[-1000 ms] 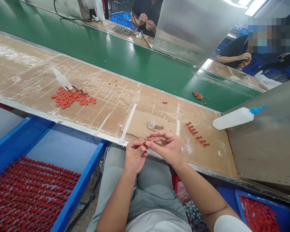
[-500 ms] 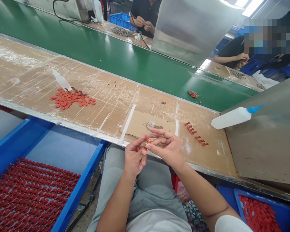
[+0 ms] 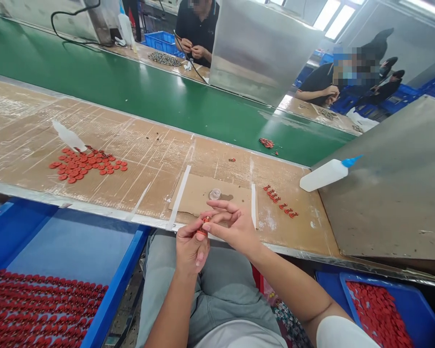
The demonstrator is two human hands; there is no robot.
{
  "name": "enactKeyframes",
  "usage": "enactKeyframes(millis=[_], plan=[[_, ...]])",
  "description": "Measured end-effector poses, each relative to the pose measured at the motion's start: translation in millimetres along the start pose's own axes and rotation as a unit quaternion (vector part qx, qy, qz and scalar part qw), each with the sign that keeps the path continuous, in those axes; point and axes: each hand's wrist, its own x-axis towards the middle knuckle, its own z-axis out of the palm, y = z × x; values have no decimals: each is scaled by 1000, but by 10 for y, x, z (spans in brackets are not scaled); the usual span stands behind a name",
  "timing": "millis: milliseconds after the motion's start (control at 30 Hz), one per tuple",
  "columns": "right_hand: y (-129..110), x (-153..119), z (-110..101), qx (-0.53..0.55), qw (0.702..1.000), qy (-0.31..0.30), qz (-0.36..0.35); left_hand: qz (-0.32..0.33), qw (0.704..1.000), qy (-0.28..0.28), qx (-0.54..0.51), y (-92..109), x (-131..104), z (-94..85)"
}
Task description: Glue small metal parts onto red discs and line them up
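Near the front edge of the bench my two hands meet over my lap. My left hand [image 3: 190, 249] is closed, pinching a small red part [image 3: 202, 233] between thumb and fingers. The thumb and forefinger of my right hand [image 3: 235, 229] press on the upper end of that same part, its other fingers raised and spread. Fingers partly cover the part, so its exact shape is hidden. Just beyond the hands, a small clear round pot [image 3: 215, 194] rests on a cardboard sheet [image 3: 195, 186] beside a dark stain. Right of it lies a slanting row of small red pieces [image 3: 274, 196].
Many flat red discs [image 3: 72, 166] lie at the left beside a white bottle [image 3: 68, 136]. A blue-tipped bottle [image 3: 324, 175] leans against a metal box [image 3: 384, 183]. Blue trays [image 3: 128, 261] hold red parts below. Behind the green belt [image 3: 159, 94], a co-worker [image 3: 197, 34] handles small pieces.
The camera view has shifted, so the bench and hands appear further left. Both hands keep hold of the small red part, with the fingers only slightly rearranged.
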Motion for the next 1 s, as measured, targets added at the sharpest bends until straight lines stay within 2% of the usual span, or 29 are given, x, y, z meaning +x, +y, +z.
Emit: enactKeyframes(millis=[133,233,300,400,433,533,633,733,833,933,1000], plan=[[-89,37,-62,-76,997,3,-21,2,1000,4,-28,36,16,-10],[-244,238,-331,-203,975,71,-56,11,999,6,-52,105,47,-28],[-354,532,-670,-300,939,135,-102,16,998,7,-64,165,87,-40],[-434,1173,-1373,-420,866,236,-133,15,996,8,-82,255,176,-45],[-425,1405,-1627,-456,843,261,-111,14,996,7,-88,282,211,-43],[-284,2013,-2319,-553,787,274,-11,11,994,-1,-104,353,314,-41],[-45,2414,-2770,-580,764,253,126,10,992,-10,-123,413,402,-61],[189,2694,-2963,-571,764,255,160,10,991,-15,-133,465,482,-110],[353,2964,-3007,-570,762,264,158,12,992,-9,-127,510,559,-181],[435,3240,-3017,-583,753,273,138,21,993,-9,-117,547,631,-264],[459,3405,-3026,-590,757,260,103,25,993,-5,-114,566,674,-321]])
